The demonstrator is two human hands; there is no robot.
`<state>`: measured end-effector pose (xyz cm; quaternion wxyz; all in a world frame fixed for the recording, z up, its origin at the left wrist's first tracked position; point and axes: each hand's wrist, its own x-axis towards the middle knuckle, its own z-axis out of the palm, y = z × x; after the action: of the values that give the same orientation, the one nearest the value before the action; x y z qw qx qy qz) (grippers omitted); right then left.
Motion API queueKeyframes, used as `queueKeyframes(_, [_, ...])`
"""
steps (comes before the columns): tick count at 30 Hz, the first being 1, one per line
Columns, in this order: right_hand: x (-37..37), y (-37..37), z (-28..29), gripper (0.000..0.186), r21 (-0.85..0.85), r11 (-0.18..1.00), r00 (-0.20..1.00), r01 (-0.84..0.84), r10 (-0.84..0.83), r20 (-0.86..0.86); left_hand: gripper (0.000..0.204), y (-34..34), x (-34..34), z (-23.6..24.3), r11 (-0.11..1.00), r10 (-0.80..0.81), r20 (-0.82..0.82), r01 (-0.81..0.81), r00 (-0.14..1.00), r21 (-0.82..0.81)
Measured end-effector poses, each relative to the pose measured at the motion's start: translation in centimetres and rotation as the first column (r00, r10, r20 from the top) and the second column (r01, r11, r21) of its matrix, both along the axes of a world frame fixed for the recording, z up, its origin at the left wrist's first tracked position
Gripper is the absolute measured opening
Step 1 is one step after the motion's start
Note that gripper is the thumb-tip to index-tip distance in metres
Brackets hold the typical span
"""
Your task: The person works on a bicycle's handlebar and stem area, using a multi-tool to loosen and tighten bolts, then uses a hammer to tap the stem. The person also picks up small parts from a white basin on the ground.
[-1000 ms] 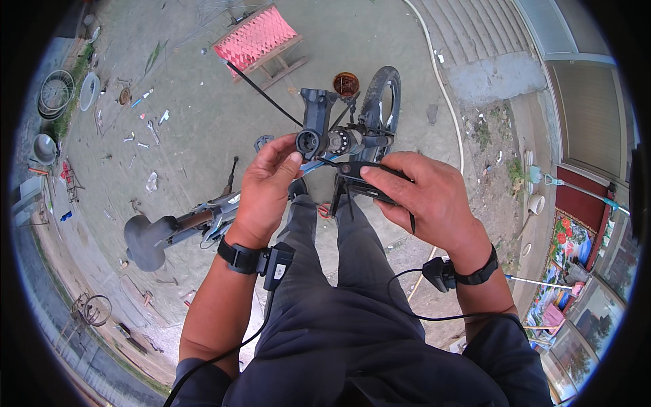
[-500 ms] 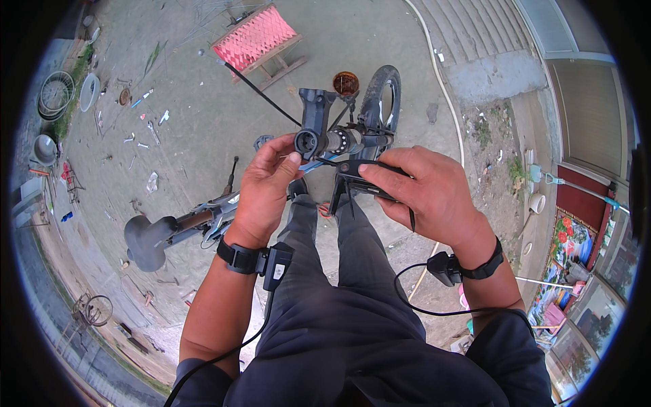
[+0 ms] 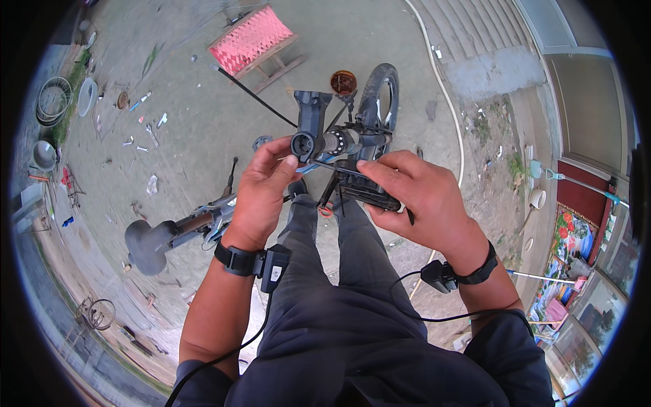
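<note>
A black bicycle stem (image 3: 311, 112) sits on the steerer end above the front wheel (image 3: 380, 98). My left hand (image 3: 268, 178) grips the round clamp end of this stem, thumb on the near side and fingers behind. In my right hand (image 3: 415, 193) is a black folding hex key set (image 3: 366, 187), pinched between thumb and fingers. One key points left from it to the side of the clamp; whether its tip sits in a bolt is too small to tell. Other keys hang partly folded out below. The bicycle's saddle (image 3: 144, 247) lies to the left.
A pink woven stool (image 3: 252, 41) stands at the far side, near a rusty round can (image 3: 344, 82). Loose tools, including a wrench (image 3: 152, 134), are scattered on the ground at left. A pale hose (image 3: 444, 85) runs along the right, beside concrete steps (image 3: 475, 30).
The hex key set has turned in my right hand, showing more of its broad side, and the right fingers have shifted. My left hand keeps its grip on the stem.
</note>
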<state>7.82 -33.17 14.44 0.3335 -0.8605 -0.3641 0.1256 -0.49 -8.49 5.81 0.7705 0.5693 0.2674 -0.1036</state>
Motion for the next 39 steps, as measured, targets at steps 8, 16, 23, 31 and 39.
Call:
queueKeyframes(8, [-1.3,-0.1,-0.9,0.056,0.079,0.988,0.975,0.136,-0.119,-0.190,0.029,0.0,0.0,0.4,1.000,0.013,0.004,-0.013,1.000,-0.015])
queueKeyframes(16, [-2.3,0.0,-1.4,0.054,0.120,0.966,0.936,0.229,-0.184,-0.301,0.030,0.1,-0.1,0.2,0.999,0.038,-0.018,-0.039,0.999,-0.024])
queueKeyframes(23, [-2.7,0.3,-1.8,0.055,0.181,0.943,0.920,0.279,-0.209,-0.331,0.032,0.4,-0.2,0.2,1.000,0.015,-0.002,-0.015,1.000,-0.016])
queueKeyframes(31, [-1.1,-4.3,-0.6,0.057,0.173,0.923,0.898,0.343,-0.269,-0.348,0.032,0.6,0.0,0.3,0.999,0.033,-0.011,-0.033,0.999,0.029])
queueKeyframes(39, [-2.4,-11.3,-2.5,0.054,0.045,0.785,0.724,0.618,-0.546,-0.422,0.041,-0.2,1.4,1.9,0.976,-0.100,-0.015,0.101,0.995,0.195])
